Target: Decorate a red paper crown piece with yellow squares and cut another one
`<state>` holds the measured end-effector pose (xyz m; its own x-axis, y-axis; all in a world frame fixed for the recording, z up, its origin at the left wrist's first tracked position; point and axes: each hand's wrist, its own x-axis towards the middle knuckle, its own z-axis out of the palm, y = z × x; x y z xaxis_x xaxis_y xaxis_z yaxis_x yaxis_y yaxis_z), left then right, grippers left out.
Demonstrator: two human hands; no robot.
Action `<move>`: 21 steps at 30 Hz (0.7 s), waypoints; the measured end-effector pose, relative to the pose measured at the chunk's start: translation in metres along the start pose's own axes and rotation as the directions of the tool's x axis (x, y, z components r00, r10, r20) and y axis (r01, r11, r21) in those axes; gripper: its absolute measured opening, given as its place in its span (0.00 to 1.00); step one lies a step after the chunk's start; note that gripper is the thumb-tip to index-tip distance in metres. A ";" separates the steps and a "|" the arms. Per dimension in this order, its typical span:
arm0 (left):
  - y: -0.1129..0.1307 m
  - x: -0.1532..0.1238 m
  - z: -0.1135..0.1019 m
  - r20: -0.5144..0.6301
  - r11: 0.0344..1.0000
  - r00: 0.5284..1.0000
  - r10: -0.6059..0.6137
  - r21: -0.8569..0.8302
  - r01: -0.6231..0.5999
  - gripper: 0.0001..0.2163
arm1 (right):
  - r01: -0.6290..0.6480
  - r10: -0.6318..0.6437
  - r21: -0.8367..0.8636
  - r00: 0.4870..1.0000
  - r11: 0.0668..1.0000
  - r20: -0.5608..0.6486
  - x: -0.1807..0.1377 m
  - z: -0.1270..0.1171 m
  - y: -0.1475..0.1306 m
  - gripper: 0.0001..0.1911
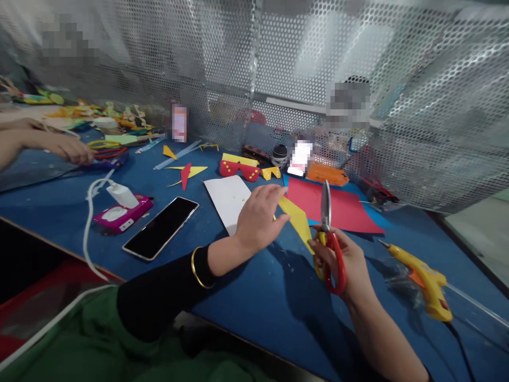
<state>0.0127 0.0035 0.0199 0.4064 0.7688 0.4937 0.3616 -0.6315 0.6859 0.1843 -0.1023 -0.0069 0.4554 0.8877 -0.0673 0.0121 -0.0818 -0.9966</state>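
My right hand (345, 260) grips red-handled scissors (328, 233) with the blades pointing up and away from me. My left hand (258, 215) rests on the blue table (254, 297), its fingers touching a yellow paper strip (297, 220) that lies between both hands. Under the left hand's far side lies a white sheet of paper (227, 197). A red paper sheet (338, 208) is spread just beyond the scissors. My left wrist wears a gold bangle over a black sleeve.
A yellow glue gun (425, 280) lies at the right. A black phone (161, 227), a pink box with a white charger (121, 211) and red-and-yellow paper shapes (240, 168) sit left and behind. Another person's hand (69, 148) works at far left. A perforated metal screen (318, 79) closes the back.
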 end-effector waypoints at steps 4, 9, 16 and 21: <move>0.001 0.014 -0.001 0.197 0.988 0.972 0.125 0.068 -0.141 0.12 | -0.029 0.037 -0.083 0.995 0.996 0.092 -0.001 0.003 -0.006 0.29; -0.010 0.029 -0.009 0.402 1.000 0.915 0.017 -0.020 -0.010 0.03 | -0.004 0.007 -0.051 0.999 0.999 0.042 0.000 0.001 -0.006 0.29; -0.029 0.069 -0.033 0.177 0.993 0.979 -0.106 0.062 0.096 0.07 | 0.013 -0.001 0.096 0.992 0.995 -0.123 0.001 -0.004 -0.003 0.32; -0.050 0.105 -0.045 -0.030 0.926 0.966 -0.256 0.280 0.254 0.10 | -0.038 0.047 0.118 0.997 0.992 -0.069 -0.001 0.000 -0.002 0.34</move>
<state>-0.0006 0.1203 0.0613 0.2753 0.9075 0.3173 0.6729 -0.4176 0.6106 0.1836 -0.1032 -0.0053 0.5156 0.8497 -0.1104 -0.1108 -0.0616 -0.9919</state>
